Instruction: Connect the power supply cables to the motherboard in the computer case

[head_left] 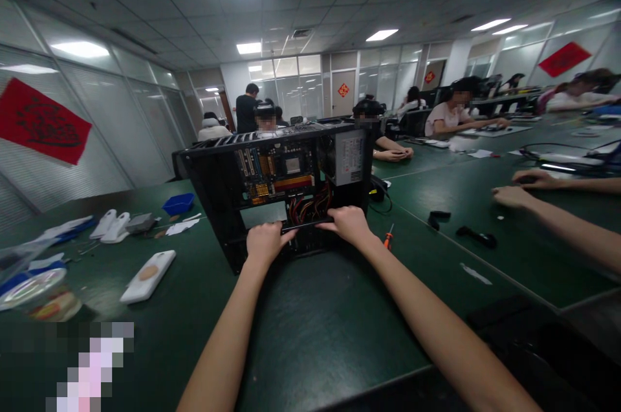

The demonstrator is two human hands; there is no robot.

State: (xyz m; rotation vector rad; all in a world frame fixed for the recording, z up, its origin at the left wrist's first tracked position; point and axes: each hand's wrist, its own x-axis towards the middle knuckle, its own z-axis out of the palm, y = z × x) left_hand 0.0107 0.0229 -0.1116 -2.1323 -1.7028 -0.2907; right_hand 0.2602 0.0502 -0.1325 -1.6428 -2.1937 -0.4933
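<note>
a: where is the computer case (281,185) sitting?

b: on the green table (310,328), straight ahead of the person, open side facing them. inside you can see the motherboard (276,176), a bundle of red and black cables (310,205) and the grey power supply (350,156) at the upper right.

a: and the hands?

b: both are at the case's lower front edge. the left hand (263,240) is curled narrow, fingers folded over the rim. the right hand (348,223) is flatter, fingers wrapped over the same edge just beside the cables. whether they hold a loose part or only the case frame, i cannot tell.

a: what lies around it?

b: a small orange-handled screwdriver (388,237) lies on the table just right of the right wrist. to the left, well apart, a white phone case (148,276), and farther back a blue tray (178,204).

a: anyone else?

b: a co-worker's forearms (557,218) reach in from the right, hands resting on the next table, near some black parts (475,236). more people sit farther back.
</note>
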